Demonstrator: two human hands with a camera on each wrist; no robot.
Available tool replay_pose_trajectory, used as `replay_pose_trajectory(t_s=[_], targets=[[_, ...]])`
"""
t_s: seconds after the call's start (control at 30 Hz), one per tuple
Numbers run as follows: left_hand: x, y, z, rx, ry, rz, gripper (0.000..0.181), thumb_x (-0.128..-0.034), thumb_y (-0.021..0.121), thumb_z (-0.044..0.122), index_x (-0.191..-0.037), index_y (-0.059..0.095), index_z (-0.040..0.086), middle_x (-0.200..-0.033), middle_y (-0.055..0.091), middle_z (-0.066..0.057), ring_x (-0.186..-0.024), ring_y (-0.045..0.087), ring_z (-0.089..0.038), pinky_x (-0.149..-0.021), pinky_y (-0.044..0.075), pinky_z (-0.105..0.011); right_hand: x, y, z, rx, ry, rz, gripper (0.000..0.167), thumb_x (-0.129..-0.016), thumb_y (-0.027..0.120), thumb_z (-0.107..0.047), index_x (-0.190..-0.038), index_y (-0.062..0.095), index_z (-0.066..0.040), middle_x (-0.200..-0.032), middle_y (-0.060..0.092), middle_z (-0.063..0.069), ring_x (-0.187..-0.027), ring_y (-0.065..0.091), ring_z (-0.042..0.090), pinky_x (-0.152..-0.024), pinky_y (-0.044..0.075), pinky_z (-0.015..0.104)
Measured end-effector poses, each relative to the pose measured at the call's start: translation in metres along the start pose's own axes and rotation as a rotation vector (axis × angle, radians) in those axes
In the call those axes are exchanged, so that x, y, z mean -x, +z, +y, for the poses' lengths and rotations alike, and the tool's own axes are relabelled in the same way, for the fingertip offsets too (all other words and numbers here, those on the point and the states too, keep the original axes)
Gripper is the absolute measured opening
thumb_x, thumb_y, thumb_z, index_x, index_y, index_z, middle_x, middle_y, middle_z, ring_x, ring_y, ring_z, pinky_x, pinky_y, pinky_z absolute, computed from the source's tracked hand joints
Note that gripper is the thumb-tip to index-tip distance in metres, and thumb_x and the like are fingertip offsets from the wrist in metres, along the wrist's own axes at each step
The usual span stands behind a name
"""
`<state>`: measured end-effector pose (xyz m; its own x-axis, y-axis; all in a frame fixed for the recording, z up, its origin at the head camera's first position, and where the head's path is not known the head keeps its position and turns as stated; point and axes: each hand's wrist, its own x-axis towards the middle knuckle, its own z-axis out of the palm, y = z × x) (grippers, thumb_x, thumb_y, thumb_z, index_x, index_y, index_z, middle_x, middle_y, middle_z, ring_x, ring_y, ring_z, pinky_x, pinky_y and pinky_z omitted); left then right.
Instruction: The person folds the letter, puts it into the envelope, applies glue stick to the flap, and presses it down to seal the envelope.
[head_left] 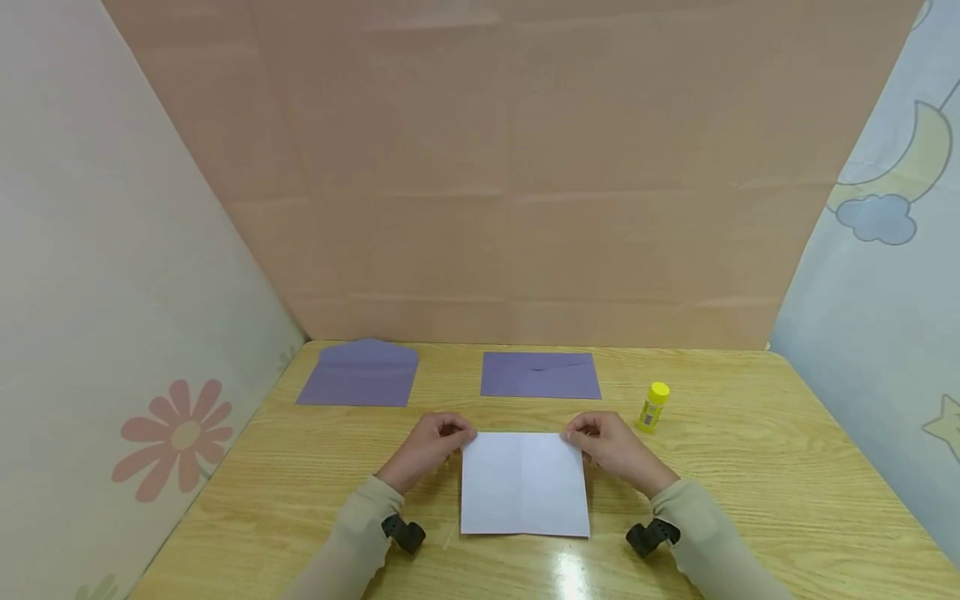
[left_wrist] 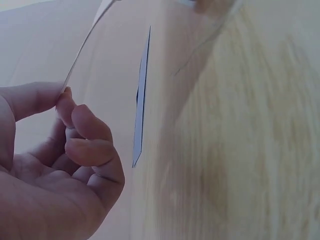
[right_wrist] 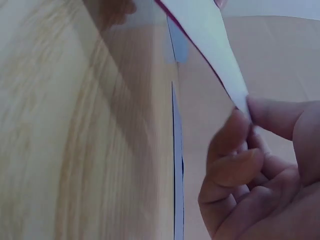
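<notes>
A white sheet [head_left: 491, 485] with a vertical crease down its middle is held by its two upper corners in the head view. My left hand [head_left: 435, 446] pinches the upper left corner between thumb and fingers; my right hand [head_left: 611, 446] pinches the upper right one. In the left wrist view the left hand [left_wrist: 65, 155] grips a thin edge of the sheet above the tabletop. The right wrist view has the right hand [right_wrist: 265, 165] pinching the tip of the sheet [right_wrist: 212, 42], which is raised off the table.
Beyond the sheet lie a purple envelope [head_left: 540, 377], flap closed, and another purple envelope [head_left: 360, 383] at the left with its flap raised. A yellow glue stick [head_left: 654, 407] stands right of them on the wooden table [head_left: 750, 467]. A brown paper backdrop [head_left: 510, 208] rises behind.
</notes>
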<state>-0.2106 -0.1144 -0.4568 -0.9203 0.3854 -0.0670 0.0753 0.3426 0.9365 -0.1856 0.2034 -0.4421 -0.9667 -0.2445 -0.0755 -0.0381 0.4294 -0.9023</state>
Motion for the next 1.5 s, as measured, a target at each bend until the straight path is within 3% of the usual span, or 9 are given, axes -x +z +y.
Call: replay_pose_trajectory(t_s=[0.3,0.57,0.77,0.9,1.0,1.1,1.27,1.33,1.5], targets=[[0.002,0.000,0.000,0.068,-0.049,0.028,0.022,-0.0990,0.064,0.028,-0.107,0.070,0.008,-0.094,0.062,-0.017,-0.077,0.054,-0.026,-0.061,0.044,-0.033,-0.002,0.000,0.002,0.002,0.033,0.076,0.021,-0.098,0.066,-0.023,-0.095,0.070,-0.003,-0.074,0.059,0.005,-0.065,0.054,0.019,-0.053,0.046,0.029],[0.003,0.002,0.001,0.064,-0.039,0.054,0.027,-0.0997,0.063,0.029,-0.112,0.073,0.007,-0.094,0.061,-0.018,-0.075,0.054,-0.026,-0.058,0.043,-0.034,-0.003,-0.002,-0.001,-0.014,0.028,0.084,0.022,-0.100,0.062,-0.022,-0.093,0.069,-0.002,-0.071,0.058,0.007,-0.062,0.053,0.021,-0.050,0.043,0.028],[0.003,0.004,0.003,0.084,-0.031,0.072,0.029,-0.1004,0.062,0.027,-0.117,0.072,0.005,-0.091,0.063,-0.013,-0.077,0.056,-0.029,-0.060,0.042,-0.035,-0.003,-0.001,-0.005,-0.067,0.032,0.124,0.027,-0.104,0.056,-0.022,-0.097,0.071,0.000,-0.065,0.057,0.010,-0.050,0.041,0.011,-0.044,0.033,0.023],[0.003,0.005,0.004,0.116,-0.029,0.079,0.028,-0.1008,0.061,0.023,-0.118,0.070,0.003,-0.087,0.064,-0.006,-0.080,0.059,-0.032,-0.062,0.043,-0.034,-0.002,0.000,-0.010,-0.129,0.014,0.143,0.031,-0.106,0.050,-0.020,-0.103,0.072,0.002,-0.077,0.061,0.009,-0.054,0.047,0.013,-0.045,0.035,0.023],[0.003,0.006,0.006,0.139,-0.033,0.081,0.028,-0.1004,0.062,0.022,-0.119,0.070,0.002,-0.084,0.064,-0.003,-0.080,0.062,-0.036,-0.062,0.044,-0.033,0.000,0.001,-0.014,-0.192,-0.005,0.121,0.036,-0.108,0.043,-0.018,-0.106,0.071,0.004,-0.084,0.060,0.009,-0.061,0.053,0.018,-0.047,0.039,0.026],[0.003,0.007,0.007,0.153,-0.028,0.072,0.029,-0.0999,0.063,0.023,-0.118,0.070,0.003,-0.083,0.065,-0.004,-0.082,0.062,-0.041,-0.061,0.044,-0.032,0.002,0.003,-0.018,-0.226,-0.020,0.073,0.037,-0.109,0.040,-0.016,-0.111,0.069,0.007,-0.079,0.055,0.010,-0.059,0.052,0.019,-0.047,0.039,0.028],[0.005,0.009,0.009,0.157,0.003,0.047,0.029,-0.1009,0.061,0.024,-0.117,0.070,0.001,-0.088,0.065,-0.005,-0.084,0.064,-0.044,-0.062,0.046,-0.035,0.002,0.008,-0.020,-0.199,-0.033,-0.002,0.033,-0.105,0.040,-0.007,-0.123,0.065,0.006,-0.093,0.060,0.011,-0.055,0.044,0.018,-0.045,0.036,0.029],[0.006,0.011,0.010,0.155,0.011,0.036,0.029,-0.1011,0.061,0.024,-0.116,0.070,0.001,-0.089,0.065,-0.006,-0.083,0.064,-0.042,-0.062,0.047,-0.035,0.002,0.010,-0.020,-0.188,-0.024,-0.014,0.036,-0.101,0.037,0.000,-0.125,0.064,0.004,-0.091,0.061,0.011,-0.053,0.042,0.016,-0.045,0.035,0.027],[0.007,0.013,0.014,0.155,0.012,0.010,0.029,-0.1000,0.063,0.027,-0.113,0.071,0.002,-0.090,0.066,-0.007,-0.085,0.066,-0.041,-0.064,0.046,-0.032,0.002,0.015,-0.019,-0.154,-0.013,-0.039,0.048,-0.091,0.034,0.007,-0.129,0.063,0.001,-0.064,0.053,0.008,-0.046,0.037,0.011,-0.044,0.031,0.022]])
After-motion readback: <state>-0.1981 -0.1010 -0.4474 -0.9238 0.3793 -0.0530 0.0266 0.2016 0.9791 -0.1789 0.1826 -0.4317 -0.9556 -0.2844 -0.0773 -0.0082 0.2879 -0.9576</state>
